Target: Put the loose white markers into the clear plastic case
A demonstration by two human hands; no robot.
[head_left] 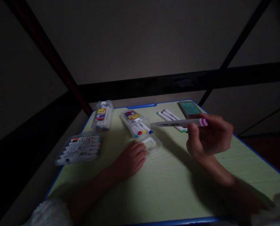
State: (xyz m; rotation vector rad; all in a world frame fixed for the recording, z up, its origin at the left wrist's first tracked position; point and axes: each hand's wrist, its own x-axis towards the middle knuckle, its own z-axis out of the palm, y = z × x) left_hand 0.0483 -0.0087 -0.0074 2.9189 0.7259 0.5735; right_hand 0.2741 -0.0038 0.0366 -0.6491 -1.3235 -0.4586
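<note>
My right hand [209, 135] pinches a white marker [178, 122] with a pink end, held nearly level above the table. The marker's other tip points left, toward an open clear marker case [128, 121]. Inside that case lie several white markers with blue, red and yellow ends facing me. Its clear lid [152, 144] is flipped down onto the table on the near side. At the lid's left edge, my left hand [131, 158] rests low with curled fingers holding the lid; the fingertips are partly hidden.
Loose white markers [169, 116] lie right of the open case, with a phone [189, 108] behind at the far right. To the left stand another marker case [103, 117] and a wide flat marker pack [80, 149]. The pale green table [163, 191] has a blue edge.
</note>
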